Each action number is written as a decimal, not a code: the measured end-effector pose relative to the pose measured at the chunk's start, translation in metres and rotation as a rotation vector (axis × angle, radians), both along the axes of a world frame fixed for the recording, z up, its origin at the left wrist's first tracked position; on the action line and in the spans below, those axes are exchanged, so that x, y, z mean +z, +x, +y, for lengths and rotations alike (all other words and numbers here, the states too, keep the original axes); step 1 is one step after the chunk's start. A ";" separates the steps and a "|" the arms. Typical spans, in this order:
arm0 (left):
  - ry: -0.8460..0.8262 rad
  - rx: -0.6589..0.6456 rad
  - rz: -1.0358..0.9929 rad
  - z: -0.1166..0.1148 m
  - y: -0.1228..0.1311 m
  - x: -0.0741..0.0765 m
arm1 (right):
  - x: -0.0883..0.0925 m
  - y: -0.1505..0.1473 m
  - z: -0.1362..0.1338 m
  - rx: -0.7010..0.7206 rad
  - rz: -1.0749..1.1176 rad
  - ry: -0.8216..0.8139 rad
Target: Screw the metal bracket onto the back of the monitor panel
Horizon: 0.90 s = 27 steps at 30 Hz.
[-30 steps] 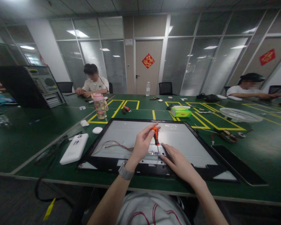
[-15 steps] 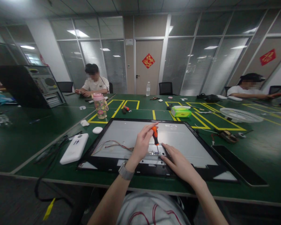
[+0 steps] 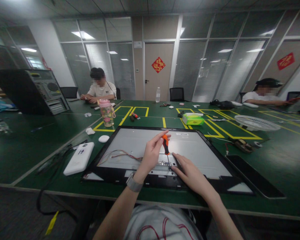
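Note:
My left hand (image 3: 152,150) is closed around the orange and black handle of a screwdriver (image 3: 166,148). The screwdriver stands nearly upright, its tip down at a small metal bracket (image 3: 162,163) near the front edge of a flat display panel (image 3: 202,146). My right hand (image 3: 191,171) lies on the panel just right of the tip, fingers stretched and apart, the thumb side close to the shaft. Whether those fingertips touch the tip or a screw cannot be made out. Thin coloured wires (image 3: 126,154) run left across the panel from behind my left hand.
Left of the panel lie a white power bank (image 3: 79,159), black cables (image 3: 55,166) and a white round object (image 3: 104,138). A pink-lidded bottle (image 3: 106,113) stands behind. On the right are a black phone-like slab (image 3: 255,176) and a green tissue pack (image 3: 193,119). Two people sit across the table.
The screwdriver handle has turned or shifted very slightly in my left hand. My right hand and the panel stay in place.

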<state>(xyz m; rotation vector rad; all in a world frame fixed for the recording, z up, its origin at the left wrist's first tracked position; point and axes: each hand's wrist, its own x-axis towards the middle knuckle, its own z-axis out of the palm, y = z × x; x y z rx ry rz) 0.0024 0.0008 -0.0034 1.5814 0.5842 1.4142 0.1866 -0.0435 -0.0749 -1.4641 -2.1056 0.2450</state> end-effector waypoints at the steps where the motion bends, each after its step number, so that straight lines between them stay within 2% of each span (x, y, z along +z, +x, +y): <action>1: 0.002 0.000 -0.006 0.000 0.000 0.001 | 0.000 0.000 0.000 0.003 0.002 0.005; 20: -0.027 -0.003 -0.028 0.001 -0.001 0.001 | 0.002 -0.001 -0.001 -0.007 -0.021 -0.006; 27: 0.077 0.071 0.016 0.002 -0.002 -0.002 | 0.000 -0.001 0.001 -0.004 -0.012 -0.006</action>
